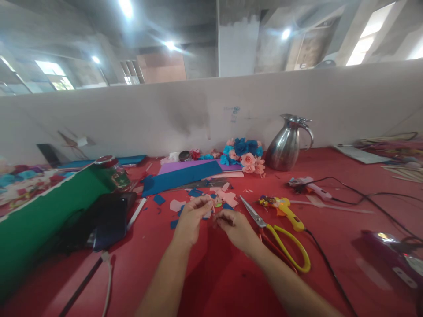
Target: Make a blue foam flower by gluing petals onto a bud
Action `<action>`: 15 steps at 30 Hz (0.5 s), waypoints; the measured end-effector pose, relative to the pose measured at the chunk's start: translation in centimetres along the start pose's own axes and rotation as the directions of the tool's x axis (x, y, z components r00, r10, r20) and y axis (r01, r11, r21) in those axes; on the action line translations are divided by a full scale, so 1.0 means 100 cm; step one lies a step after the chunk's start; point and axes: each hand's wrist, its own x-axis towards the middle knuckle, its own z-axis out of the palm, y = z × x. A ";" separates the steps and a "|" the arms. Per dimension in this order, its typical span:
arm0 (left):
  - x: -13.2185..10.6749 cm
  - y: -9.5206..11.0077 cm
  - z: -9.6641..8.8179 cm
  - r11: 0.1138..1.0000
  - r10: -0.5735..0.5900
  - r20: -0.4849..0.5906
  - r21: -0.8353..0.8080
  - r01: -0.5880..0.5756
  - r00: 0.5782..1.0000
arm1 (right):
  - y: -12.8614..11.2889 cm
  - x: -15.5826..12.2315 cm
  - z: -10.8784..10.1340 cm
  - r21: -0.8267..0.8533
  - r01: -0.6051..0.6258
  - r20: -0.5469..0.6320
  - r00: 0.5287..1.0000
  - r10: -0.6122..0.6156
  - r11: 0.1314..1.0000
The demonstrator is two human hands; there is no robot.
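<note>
My left hand (pixel 193 215) and my right hand (pixel 235 225) meet over the red table (pixel 211 273), fingers pinched together on a small piece of paper (pixel 216 205) between them; it is too small to make out well. Pink and blue paper scraps (pixel 228 198) lie just beyond my fingers. Yellow-handled scissors (pixel 277 233) lie right of my right hand, blades pointing away. A yellow glue gun (pixel 284 209) rests behind the scissors.
Blue and purple sheets (pixel 185 176) lie further back, beside a bunch of paper flowers (pixel 244 154) and a steel jug (pixel 286 143). A green roll (pixel 42 211) and a dark phone (pixel 110 222) sit left. Cables (pixel 363 198) cross the right side. A white wall (pixel 132 114) stands behind the table.
</note>
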 end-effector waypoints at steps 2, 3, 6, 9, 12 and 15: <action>0.000 0.000 0.000 1.000 -0.014 0.003 0.003 0.014 1.000 | 0.000 0.000 0.000 -0.002 -0.001 -0.003 1.000 0.001 1.000; -0.001 -0.001 0.000 1.000 -0.023 0.009 0.007 0.023 1.000 | 0.000 0.000 0.000 0.001 -0.003 -0.007 1.000 0.003 1.000; 0.000 -0.002 -0.001 0.999 -0.029 0.043 0.037 0.027 0.999 | 0.000 0.000 0.001 0.021 -0.008 -0.034 0.999 0.009 1.000; 0.001 -0.004 -0.001 0.998 -0.012 0.048 0.059 0.009 0.999 | 0.002 0.001 0.001 0.040 0.005 -0.065 0.998 -0.002 0.999; 0.002 -0.005 -0.002 0.999 -0.019 0.013 0.048 0.018 1.000 | 0.003 0.001 0.002 0.052 0.011 -0.089 0.996 -0.006 0.999; 0.003 -0.007 -0.001 0.999 -0.022 0.020 0.042 0.022 1.000 | 0.004 0.001 0.002 0.056 0.005 -0.094 0.996 0.001 0.998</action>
